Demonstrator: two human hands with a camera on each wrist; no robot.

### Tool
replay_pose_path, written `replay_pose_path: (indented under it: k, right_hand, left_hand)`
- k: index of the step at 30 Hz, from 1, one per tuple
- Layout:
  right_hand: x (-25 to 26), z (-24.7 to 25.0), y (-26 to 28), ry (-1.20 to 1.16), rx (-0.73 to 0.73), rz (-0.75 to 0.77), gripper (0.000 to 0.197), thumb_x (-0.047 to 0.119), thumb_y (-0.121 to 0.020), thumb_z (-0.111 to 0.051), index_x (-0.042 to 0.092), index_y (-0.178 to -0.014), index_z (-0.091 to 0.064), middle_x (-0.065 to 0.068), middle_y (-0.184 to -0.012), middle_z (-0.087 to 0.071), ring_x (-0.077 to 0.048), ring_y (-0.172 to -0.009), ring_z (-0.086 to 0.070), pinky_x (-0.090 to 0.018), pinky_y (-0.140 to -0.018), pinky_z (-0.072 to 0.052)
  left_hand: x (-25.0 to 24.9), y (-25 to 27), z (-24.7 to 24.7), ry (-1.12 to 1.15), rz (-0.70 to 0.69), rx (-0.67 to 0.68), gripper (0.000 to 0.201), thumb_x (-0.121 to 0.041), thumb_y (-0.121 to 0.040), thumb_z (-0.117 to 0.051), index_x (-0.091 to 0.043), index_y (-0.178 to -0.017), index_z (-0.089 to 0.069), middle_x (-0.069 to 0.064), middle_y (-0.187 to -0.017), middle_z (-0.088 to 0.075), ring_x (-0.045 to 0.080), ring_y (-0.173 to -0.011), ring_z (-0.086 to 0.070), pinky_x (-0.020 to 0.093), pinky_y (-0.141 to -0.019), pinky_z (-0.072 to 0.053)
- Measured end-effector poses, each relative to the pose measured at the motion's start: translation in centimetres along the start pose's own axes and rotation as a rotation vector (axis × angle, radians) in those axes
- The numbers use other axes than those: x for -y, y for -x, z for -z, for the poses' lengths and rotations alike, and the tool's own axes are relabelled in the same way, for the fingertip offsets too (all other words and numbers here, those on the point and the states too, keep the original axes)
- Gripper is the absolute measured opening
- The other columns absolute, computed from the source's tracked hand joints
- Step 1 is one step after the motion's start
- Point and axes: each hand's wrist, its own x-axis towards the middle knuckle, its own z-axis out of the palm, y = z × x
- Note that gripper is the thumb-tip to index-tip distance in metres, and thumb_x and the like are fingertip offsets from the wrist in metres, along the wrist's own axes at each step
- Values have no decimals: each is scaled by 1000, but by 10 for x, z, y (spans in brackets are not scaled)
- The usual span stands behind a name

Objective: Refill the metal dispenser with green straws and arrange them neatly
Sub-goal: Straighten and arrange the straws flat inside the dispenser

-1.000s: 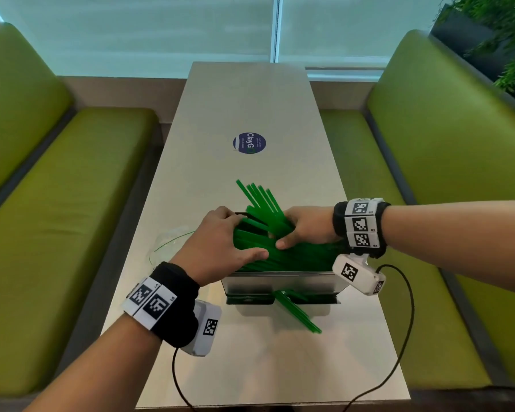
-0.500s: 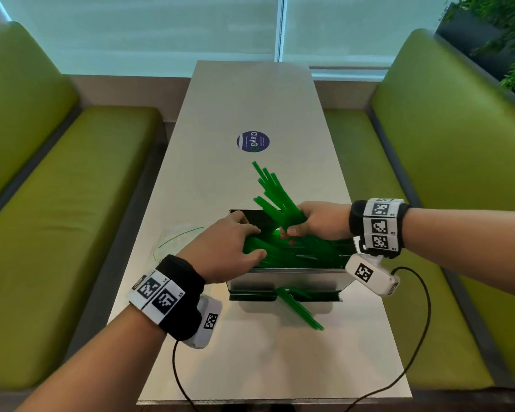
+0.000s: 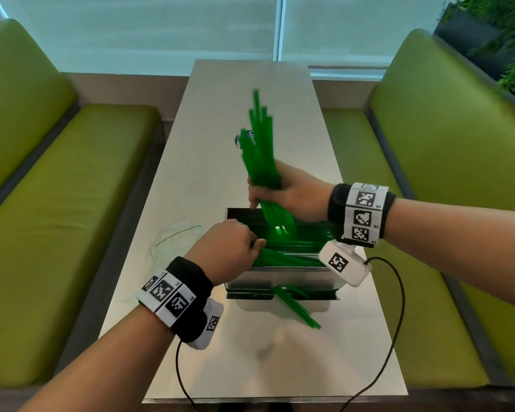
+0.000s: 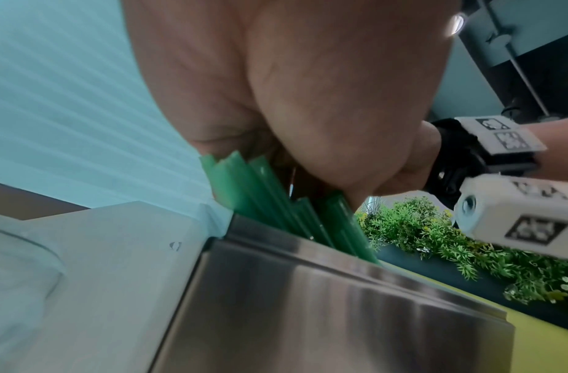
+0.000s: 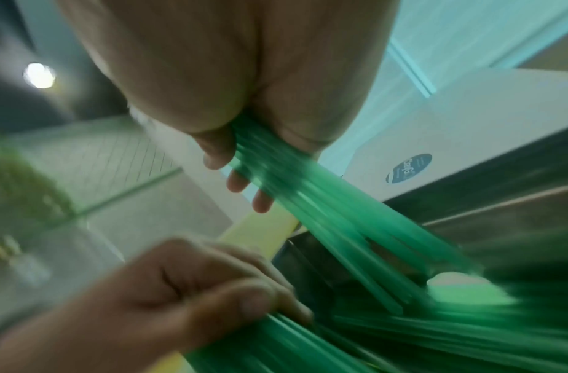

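A brushed metal dispenser (image 3: 283, 276) stands open-topped on the near half of the table, with several green straws lying in it. My right hand (image 3: 283, 193) grips a bundle of green straws (image 3: 260, 150) above its far edge, the bundle nearly upright with its lower ends inside the box. My left hand (image 3: 229, 251) sits at the dispenser's left end, fingers curled round the ends of the straws lying there (image 4: 244, 186). In the right wrist view the held bundle (image 5: 308, 202) is blurred. A few straws (image 3: 298, 310) poke out of the front slot onto the table.
The long pale table (image 3: 250, 84) runs away from me between two green benches (image 3: 57, 188). A clear plastic wrapper (image 3: 173, 239) lies left of the dispenser. A round blue sticker (image 3: 238, 141) sits mid-table behind the bundle. Wrist cables (image 3: 399, 307) trail over the near edge.
My right hand has lifted its bundle from lying fanned across the dispenser to nearly upright. My left hand has drawn back to the left end and curled round the straw ends.
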Motion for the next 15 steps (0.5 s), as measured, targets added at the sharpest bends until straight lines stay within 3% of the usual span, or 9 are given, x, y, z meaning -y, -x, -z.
replay_pose_path:
  k: [3, 5, 7, 11, 13, 15]
  right_hand:
    - [-18, -8, 3, 586, 227, -142, 39, 14, -98, -57, 16, -134, -43, -7, -111, -67, -25, -99, -64, -37, -88, -50]
    - [-33, -8, 6, 866, 364, -237, 34, 16, -98, -55, 14, -131, -45, -12, -111, -65, -30, -98, -63, -37, -83, -50]
    - [-42, -9, 8, 973, 395, -306, 31, 18, -98, -55, 12, -127, -47, -15, -110, -65, -31, -94, -63, -37, -80, -50]
    - [-47, -11, 4, 1089, 440, -351, 32, 26, -99, -55, 8, -125, -53, -14, -112, -66, -29, -96, -65, -35, -80, -52]
    - [-47, -11, 2, 1174, 513, -416, 41, 38, -97, -58, 6, -122, -59, -12, -114, -67, -28, -100, -65, -34, -82, -52]
    - [-45, -10, 1, 1189, 524, -425, 57, 51, -91, -62, 6, -125, -56, -11, -115, -66, -27, -98, -64, -33, -81, -51]
  left_hand:
    - [-2, 1, 1, 7, -21, 14, 53, -39, -105, -38, -11, -76, -71, 7, -73, -68, 25, -75, -59, 37, -70, -46]
    - [-3, 1, 3, 8, -16, 34, 52, -39, -106, -36, -11, -77, -70, 6, -71, -66, 22, -71, -54, 32, -64, -36]
    - [-4, 1, 4, -1, -17, 29, 53, -39, -106, -36, -12, -75, -69, 3, -64, -57, 19, -67, -47, 30, -63, -30]
    - [-3, 1, 3, 21, 2, 44, 55, -41, -106, -37, -11, -67, -62, -1, -54, -45, 17, -56, -41, 32, -61, -33]
    - [-1, -1, 1, 25, 3, 44, 56, -41, -106, -36, -11, -66, -61, -1, -51, -42, 14, -51, -36, 35, -66, -41]
    - [-1, -1, 0, 13, -1, 45, 55, -41, -106, -35, -13, -67, -61, -2, -53, -43, 15, -55, -37, 37, -72, -44]
